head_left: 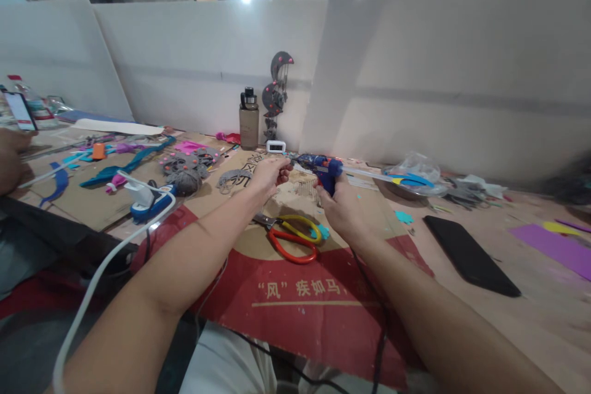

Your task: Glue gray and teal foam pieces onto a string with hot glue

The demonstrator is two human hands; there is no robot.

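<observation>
My right hand (340, 208) is wrapped round the grip of a blue glue gun (323, 169), whose glue stick pokes out to the right. Its nozzle points left toward my left hand (270, 173), which is closed in a pinch on something small I cannot make out. Both hands hover over a brown and red cardboard sheet (295, 301). Just below them lie scissors (290, 237) with red and yellow handles. A black cord runs from the gun down along my right forearm.
A black phone (468, 255) lies to the right, purple foam sheets (554, 243) beyond it. A brown water bottle (249, 119) and grey felt ornament (276, 95) stand at the white partition. A second glue gun (145, 200), felt scraps and another person's hand (12, 157) are left.
</observation>
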